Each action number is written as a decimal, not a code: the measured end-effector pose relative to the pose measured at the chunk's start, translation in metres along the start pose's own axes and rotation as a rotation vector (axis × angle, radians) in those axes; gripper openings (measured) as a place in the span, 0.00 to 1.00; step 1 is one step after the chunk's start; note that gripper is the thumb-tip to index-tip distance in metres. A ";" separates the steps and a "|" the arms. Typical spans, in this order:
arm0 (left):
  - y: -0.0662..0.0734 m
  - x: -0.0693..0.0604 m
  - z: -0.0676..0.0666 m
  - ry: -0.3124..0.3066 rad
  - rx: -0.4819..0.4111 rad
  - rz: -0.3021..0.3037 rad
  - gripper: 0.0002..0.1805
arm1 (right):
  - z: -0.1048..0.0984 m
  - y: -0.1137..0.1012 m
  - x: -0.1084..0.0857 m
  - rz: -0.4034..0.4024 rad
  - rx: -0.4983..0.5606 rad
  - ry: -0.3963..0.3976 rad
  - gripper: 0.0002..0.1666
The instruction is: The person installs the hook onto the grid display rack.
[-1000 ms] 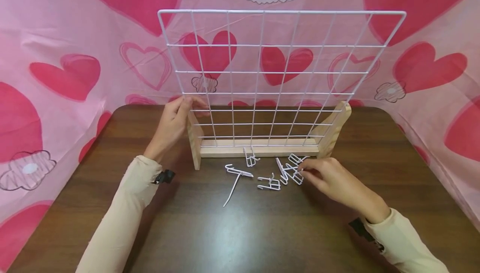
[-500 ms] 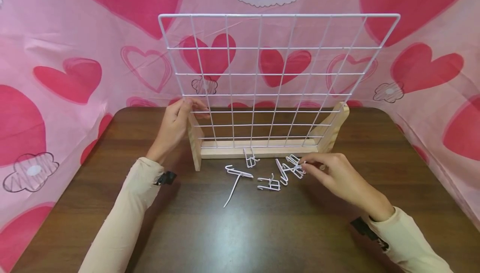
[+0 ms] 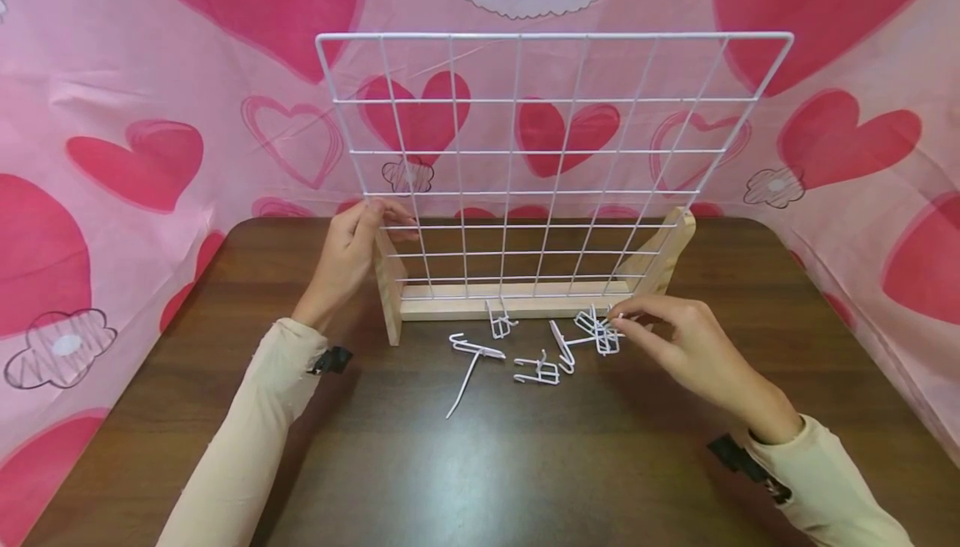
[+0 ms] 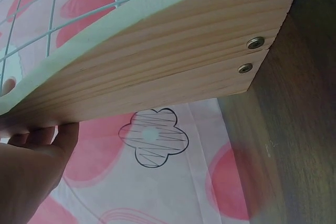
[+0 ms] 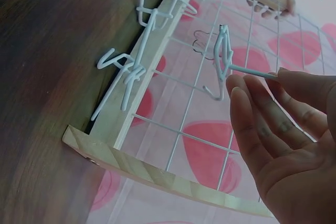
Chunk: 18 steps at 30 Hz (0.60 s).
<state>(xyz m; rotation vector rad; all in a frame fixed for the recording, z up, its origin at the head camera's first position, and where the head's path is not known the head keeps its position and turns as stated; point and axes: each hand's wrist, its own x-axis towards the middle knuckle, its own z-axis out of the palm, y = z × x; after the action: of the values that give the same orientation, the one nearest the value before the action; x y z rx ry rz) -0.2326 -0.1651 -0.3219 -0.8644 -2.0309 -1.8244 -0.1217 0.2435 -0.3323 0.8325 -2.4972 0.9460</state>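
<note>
A white wire grid panel (image 3: 555,35) stands upright in a wooden base. At the top of the base's left side piece (image 4: 157,66), my left hand (image 3: 341,255) grips wood and the panel's edge. My right hand (image 3: 693,347) pinches a white wire grid hook (image 5: 223,56) by its straight prong, between thumb and fingertips. The held hook's frame points away from the hand, above the table in front of the base's right end. Just left of it, another hook (image 3: 562,347) lies on the table, partly overlapped in the head view.
More white hooks lie before the base: one with a long prong (image 3: 467,380), one with short arms (image 3: 540,370), and one against the base rail (image 3: 500,322). The brown table (image 3: 480,480) reaches back to a pink heart-print cloth (image 3: 225,72).
My right hand has drawn slightly to the right with the hook, whose frame has turned a little. The left hand keeps its hold on the stand. The head view has tipped slightly upward.
</note>
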 end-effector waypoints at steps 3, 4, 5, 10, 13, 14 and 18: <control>0.000 0.000 0.000 0.003 -0.003 -0.002 0.21 | -0.002 -0.002 0.000 0.024 0.033 0.005 0.12; 0.000 0.000 0.000 0.004 -0.009 -0.003 0.22 | -0.003 -0.003 0.000 0.033 0.050 0.005 0.12; 0.000 0.000 0.000 0.005 -0.011 -0.002 0.22 | -0.004 -0.004 0.000 0.044 0.073 0.005 0.12; -0.002 0.000 0.000 0.005 -0.023 0.004 0.22 | -0.008 -0.009 0.001 0.096 0.225 0.002 0.13; -0.002 0.000 0.000 0.004 -0.014 0.005 0.22 | -0.011 -0.010 0.001 0.118 0.334 -0.007 0.13; -0.002 0.000 0.000 0.004 -0.004 0.004 0.22 | -0.012 -0.010 0.001 0.125 0.368 -0.012 0.12; -0.002 0.000 0.000 0.007 0.030 -0.005 0.22 | -0.015 -0.009 0.001 0.162 0.455 -0.027 0.11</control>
<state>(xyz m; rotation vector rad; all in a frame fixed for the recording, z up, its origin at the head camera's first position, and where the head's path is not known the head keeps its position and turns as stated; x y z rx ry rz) -0.2333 -0.1654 -0.3234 -0.8449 -2.0527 -1.7926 -0.1154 0.2477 -0.3167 0.7782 -2.4327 1.6074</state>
